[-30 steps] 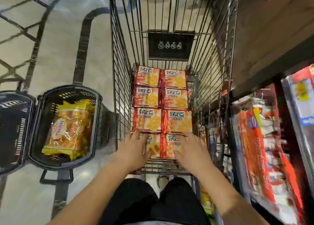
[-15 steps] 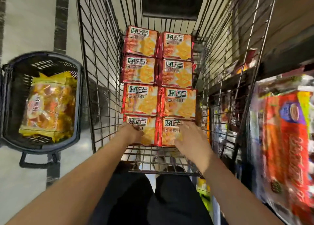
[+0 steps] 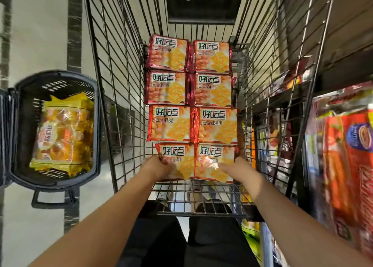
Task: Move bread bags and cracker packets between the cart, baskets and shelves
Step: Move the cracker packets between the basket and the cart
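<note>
Right at the fingers, on the wire floor at the near end of the shopping cart (image 3: 121, 85), lie two cracker packets side by side and touching. The left hand (image 3: 159, 169) grips the outer edge of the near-left cracker packet (image 3: 177, 162), its fingers curled over the corner. The right hand (image 3: 241, 171) holds the near-right cracker packet (image 3: 214, 164) from the opposite side, thumb laid across the printed face; its other fingers are hidden past the edge, so a full wrap there is my reading, not something seen. Each hand is nearer its own packet. Together the pair makes a bar whose long axis runs across the cart, from one set of fingers to the other. Each packet alone is close to square, face up, its label reading upright to the person. The far edges appear to overlap the next row, which suggests the pair is tipped up. Beyond the fingertips, six more cracker packets (image 3: 169, 123) continue in two columns, so the block's long axis points straight away down the cart. Outward from the left fingers, beside the cart on the floor, a black basket (image 3: 56, 74) holds a yellow bread bag (image 3: 62, 129). Outward from the right fingers, past the wire wall, stand shelves (image 3: 347, 65) of red snack packs (image 3: 347, 155).
</note>
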`<move>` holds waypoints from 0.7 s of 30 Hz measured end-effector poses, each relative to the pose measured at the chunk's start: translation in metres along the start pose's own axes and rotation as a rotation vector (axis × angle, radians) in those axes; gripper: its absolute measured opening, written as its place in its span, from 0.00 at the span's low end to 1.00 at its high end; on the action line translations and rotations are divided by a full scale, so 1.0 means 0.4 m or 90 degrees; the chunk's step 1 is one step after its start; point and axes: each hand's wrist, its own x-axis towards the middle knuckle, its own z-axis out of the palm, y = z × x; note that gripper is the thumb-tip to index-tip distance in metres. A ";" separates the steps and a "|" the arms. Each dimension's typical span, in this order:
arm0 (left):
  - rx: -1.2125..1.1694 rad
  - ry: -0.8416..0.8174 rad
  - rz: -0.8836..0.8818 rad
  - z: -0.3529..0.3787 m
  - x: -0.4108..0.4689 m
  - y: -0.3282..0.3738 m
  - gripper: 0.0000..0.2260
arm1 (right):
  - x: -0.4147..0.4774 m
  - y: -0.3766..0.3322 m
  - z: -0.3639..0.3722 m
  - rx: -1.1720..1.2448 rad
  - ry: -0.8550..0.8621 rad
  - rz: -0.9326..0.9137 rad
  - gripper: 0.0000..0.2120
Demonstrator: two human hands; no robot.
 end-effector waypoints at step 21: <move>-0.295 -0.075 0.295 -0.284 -0.424 -0.025 0.15 | -0.426 0.046 -0.133 0.305 -0.005 -0.255 0.20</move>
